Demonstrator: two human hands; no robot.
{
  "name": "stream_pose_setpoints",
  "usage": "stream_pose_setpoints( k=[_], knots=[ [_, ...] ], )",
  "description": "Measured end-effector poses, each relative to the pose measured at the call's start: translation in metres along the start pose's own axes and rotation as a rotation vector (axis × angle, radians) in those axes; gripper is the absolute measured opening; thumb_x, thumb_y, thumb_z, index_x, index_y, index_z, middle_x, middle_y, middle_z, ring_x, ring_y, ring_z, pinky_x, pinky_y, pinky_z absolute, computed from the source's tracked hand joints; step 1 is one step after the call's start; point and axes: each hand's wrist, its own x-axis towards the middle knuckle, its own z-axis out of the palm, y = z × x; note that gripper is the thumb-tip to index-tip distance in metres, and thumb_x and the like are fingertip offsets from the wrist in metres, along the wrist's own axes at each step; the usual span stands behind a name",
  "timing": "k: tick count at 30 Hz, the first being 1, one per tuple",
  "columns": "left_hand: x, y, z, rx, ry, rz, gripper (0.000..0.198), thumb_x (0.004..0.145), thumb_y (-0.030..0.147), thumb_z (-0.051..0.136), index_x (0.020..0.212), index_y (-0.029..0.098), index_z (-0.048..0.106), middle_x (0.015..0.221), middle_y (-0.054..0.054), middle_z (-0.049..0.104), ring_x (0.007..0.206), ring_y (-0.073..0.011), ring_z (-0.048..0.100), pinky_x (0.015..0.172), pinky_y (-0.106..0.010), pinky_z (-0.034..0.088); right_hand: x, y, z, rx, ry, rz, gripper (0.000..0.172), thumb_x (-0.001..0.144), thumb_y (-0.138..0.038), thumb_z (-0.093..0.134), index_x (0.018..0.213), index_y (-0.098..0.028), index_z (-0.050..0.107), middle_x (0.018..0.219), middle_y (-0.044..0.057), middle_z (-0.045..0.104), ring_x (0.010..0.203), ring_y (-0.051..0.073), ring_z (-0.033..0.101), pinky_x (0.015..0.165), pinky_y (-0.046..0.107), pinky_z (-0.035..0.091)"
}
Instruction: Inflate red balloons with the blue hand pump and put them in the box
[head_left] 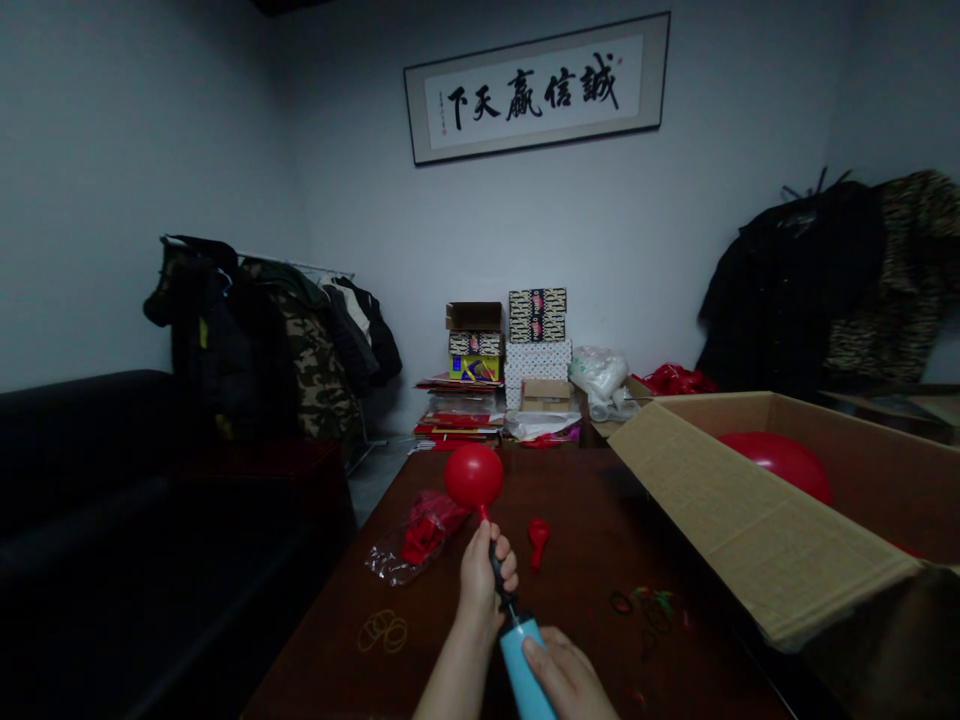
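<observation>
A partly inflated red balloon [474, 476] stands upright on the black end of a blue balloon pump [525, 665]. My left hand [480, 575] is closed around that black end and the balloon's neck. Below it, my right hand [568, 675] wraps the pump's blue barrel, with the thumb on top. A limp red balloon [537, 540] lies on the table to the right of my left hand. To the left rests a clear plastic bag [427, 530] with red balloons inside.
Yellow rubber bands [382, 631] lie at the left of the brown table [585, 480], and small coloured bands [652, 605] at the right. An open cardboard box [742, 510] holding a large red balloon [780, 465] stands at the right. Stacked boxes [538, 375] stand behind.
</observation>
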Motion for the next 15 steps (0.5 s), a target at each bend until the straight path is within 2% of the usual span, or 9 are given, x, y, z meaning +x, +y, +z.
stream_pose_setpoints(
  k=[3, 7, 9, 12, 15],
  knots=[
    [0.001, -0.002, -0.001, 0.026, -0.037, -0.026, 0.048, 0.065, 0.057, 0.07, 0.073, 0.022, 0.037, 0.049, 0.011, 0.036, 0.033, -0.0035, 0.028, 0.033, -0.017, 0.012, 0.009, -0.007, -0.002, 0.026, 0.002, 0.01, 0.075, 0.083, -0.078, 0.025, 0.099, -0.018, 0.068, 0.104, 0.012, 0.064, 0.101, 0.025, 0.056, 0.093, 0.033, 0.038],
    [0.002, 0.0, -0.007, 0.042, -0.069, -0.051, 0.051, 0.061, 0.057, 0.072, 0.072, 0.022, 0.037, 0.048, 0.011, 0.037, 0.032, -0.0034, 0.027, 0.033, -0.017, 0.011, 0.013, -0.001, 0.011, 0.091, 0.055, 0.016, 0.073, 0.079, -0.08, 0.03, 0.09, -0.02, 0.07, 0.097, 0.01, 0.065, 0.093, 0.024, 0.057, 0.088, 0.032, 0.04],
    [0.002, 0.002, -0.009, 0.05, -0.073, -0.056, 0.051, 0.06, 0.058, 0.072, 0.072, 0.022, 0.037, 0.047, 0.011, 0.036, 0.032, -0.0034, 0.027, 0.033, -0.017, 0.011, 0.011, -0.001, 0.015, 0.122, 0.061, 0.014, 0.074, 0.078, -0.081, 0.03, 0.091, -0.02, 0.069, 0.097, 0.009, 0.065, 0.093, 0.024, 0.057, 0.087, 0.032, 0.04],
    [0.003, 0.006, -0.008, 0.064, -0.074, -0.016, 0.049, 0.063, 0.057, 0.07, 0.072, 0.022, 0.037, 0.047, 0.011, 0.037, 0.031, -0.0039, 0.028, 0.032, -0.017, 0.012, 0.007, -0.009, 0.013, 0.159, -0.018, 0.059, 0.078, 0.077, -0.083, 0.029, 0.093, -0.018, 0.068, 0.097, 0.009, 0.065, 0.093, 0.024, 0.056, 0.086, 0.032, 0.04],
    [0.007, 0.011, -0.005, 0.061, -0.063, 0.016, 0.046, 0.066, 0.056, 0.068, 0.072, 0.023, 0.037, 0.048, 0.011, 0.037, 0.031, -0.0043, 0.028, 0.031, -0.017, 0.013, 0.007, -0.017, 0.008, 0.152, -0.048, 0.102, 0.082, 0.073, -0.088, 0.025, 0.083, -0.017, 0.067, 0.086, 0.008, 0.063, 0.085, 0.023, 0.055, 0.079, 0.032, 0.041]
  ],
)
